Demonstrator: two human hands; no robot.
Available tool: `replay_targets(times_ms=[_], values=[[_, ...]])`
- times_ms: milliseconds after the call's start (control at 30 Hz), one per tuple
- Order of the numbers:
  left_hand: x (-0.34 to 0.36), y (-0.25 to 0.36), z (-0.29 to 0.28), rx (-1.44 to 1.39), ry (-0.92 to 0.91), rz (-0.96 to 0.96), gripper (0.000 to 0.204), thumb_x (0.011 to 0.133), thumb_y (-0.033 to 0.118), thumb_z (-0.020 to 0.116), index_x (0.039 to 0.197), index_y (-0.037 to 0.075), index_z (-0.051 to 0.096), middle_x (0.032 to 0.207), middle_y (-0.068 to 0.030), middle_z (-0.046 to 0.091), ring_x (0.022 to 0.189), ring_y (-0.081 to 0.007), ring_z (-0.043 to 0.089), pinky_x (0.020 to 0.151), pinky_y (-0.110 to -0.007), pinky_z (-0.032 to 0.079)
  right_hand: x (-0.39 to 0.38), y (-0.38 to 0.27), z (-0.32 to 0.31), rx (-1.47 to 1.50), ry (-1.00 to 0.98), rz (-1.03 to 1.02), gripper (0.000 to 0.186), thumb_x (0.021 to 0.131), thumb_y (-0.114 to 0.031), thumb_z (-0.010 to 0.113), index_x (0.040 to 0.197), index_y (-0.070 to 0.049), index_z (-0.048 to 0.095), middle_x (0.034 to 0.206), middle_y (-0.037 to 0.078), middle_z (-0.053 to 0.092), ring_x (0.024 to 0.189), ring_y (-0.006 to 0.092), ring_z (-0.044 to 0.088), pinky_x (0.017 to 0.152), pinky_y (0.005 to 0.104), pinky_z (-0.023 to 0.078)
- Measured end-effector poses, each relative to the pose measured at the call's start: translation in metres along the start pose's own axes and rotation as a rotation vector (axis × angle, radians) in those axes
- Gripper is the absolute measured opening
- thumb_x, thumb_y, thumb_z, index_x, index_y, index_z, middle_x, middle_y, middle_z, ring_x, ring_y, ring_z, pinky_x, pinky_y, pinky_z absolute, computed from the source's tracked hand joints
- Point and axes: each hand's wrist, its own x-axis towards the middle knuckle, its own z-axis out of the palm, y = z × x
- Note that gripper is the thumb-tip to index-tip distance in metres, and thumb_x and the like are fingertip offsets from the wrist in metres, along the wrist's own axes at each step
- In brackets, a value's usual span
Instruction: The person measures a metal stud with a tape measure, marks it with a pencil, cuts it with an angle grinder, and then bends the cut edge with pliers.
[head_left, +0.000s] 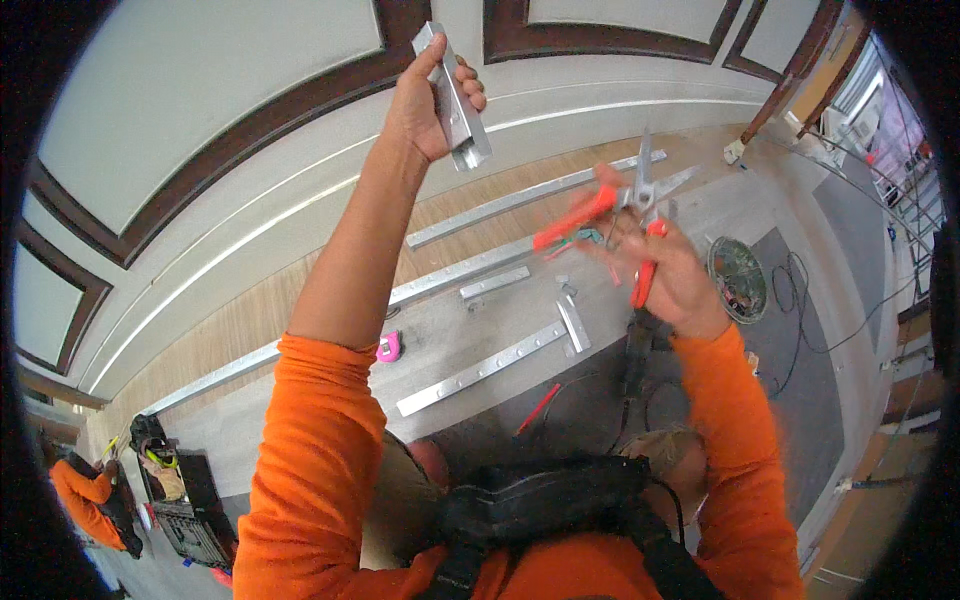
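Note:
My left hand (422,108) is raised at the top middle, its fingers wrapped round a short metal channel piece (460,112). To the right, my right hand (672,268) holds a pair of tin snips (648,190) with red-orange handles. Their blades stand apart and point up and away; the fingers are smeared by motion. Below the hands, on the floor, lie a long perforated metal channel (490,262), another metal strip (540,202), a short offcut (495,282) and two channel pieces meeting at an angle, the longer one (482,368) nearer me.
A pink tape measure (389,346) and a red pencil-like stick (538,410) lie on the floor. At right stand a round basin (736,280) and a loose black cable (800,300). An open black toolbox (190,510) is at lower left, beside another person (92,500) in orange. A panelled wall (230,100) runs behind.

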Motion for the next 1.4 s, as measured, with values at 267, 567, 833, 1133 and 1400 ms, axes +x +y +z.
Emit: replay_targets(times_ms=[267,567,833,1133,1400], values=[[-0.015,-0.023,0.033,0.292,-0.018,-0.011,0.049,0.091,0.057,0.069,0.095,0.009,0.056,0.069,-0.0019,0.056,0.066,-0.0164,0.058,0.059,-0.031,0.051,-0.036,0.024,0.038,-0.239,0.048,0.257,0.042,0.1,-0.023,0.057,0.135,0.0,0.055,0.105,0.005,0.064,0.099,0.0139,0.061,0.093,0.0304,0.048],[-0.01,-0.033,0.045,0.113,0.092,0.11,0.03,0.101,0.033,0.062,0.103,0.004,0.055,0.081,-0.0061,0.059,0.072,-0.0207,0.063,0.067,-0.033,0.06,-0.02,0.041,0.001,-0.856,0.338,0.038,0.025,0.098,-0.019,0.059,0.118,-0.006,0.063,0.082,0.006,0.06,0.073,0.0175,0.057,0.069,0.035,0.049],[-0.01,-0.042,0.048,0.043,0.241,0.171,0.044,0.106,0.048,0.042,0.09,0.009,0.053,0.073,-0.0042,0.056,0.067,-0.018,0.059,0.061,-0.038,0.054,0.009,-0.002,0.017,-1.869,0.603,-0.505,0.052,0.079,-0.009,0.072,0.129,-0.013,0.057,0.114,0.016,0.055,0.109,0.0357,0.053,0.093,0.0467,0.04],[-0.018,-0.056,0.063,-0.043,0.31,0.215,0.041,0.105,0.047,0.047,0.098,0.007,0.053,0.08,-0.0068,0.059,0.07,-0.0207,0.061,0.063,-0.037,0.055,0.01,-0.004,0.027,-1.974,0.627,-0.474,0.048,0.077,-0.011,0.074,0.122,-0.013,0.059,0.104,0.012,0.056,0.101,0.0321,0.056,0.085,0.0459,0.042],[-0.027,-0.06,0.074,0.086,0.361,0.281,0.042,0.104,0.049,0.05,0.099,0.008,0.053,0.079,-0.0056,0.059,0.071,-0.0192,0.061,0.063,-0.039,0.055,0.008,0.003,0.025,-1.867,0.621,-0.372,0.034,0.082,-0.012,0.071,0.114,-0.012,0.06,0.098,0.013,0.06,0.09,0.037,0.063,0.075,0.0477,0.05]])
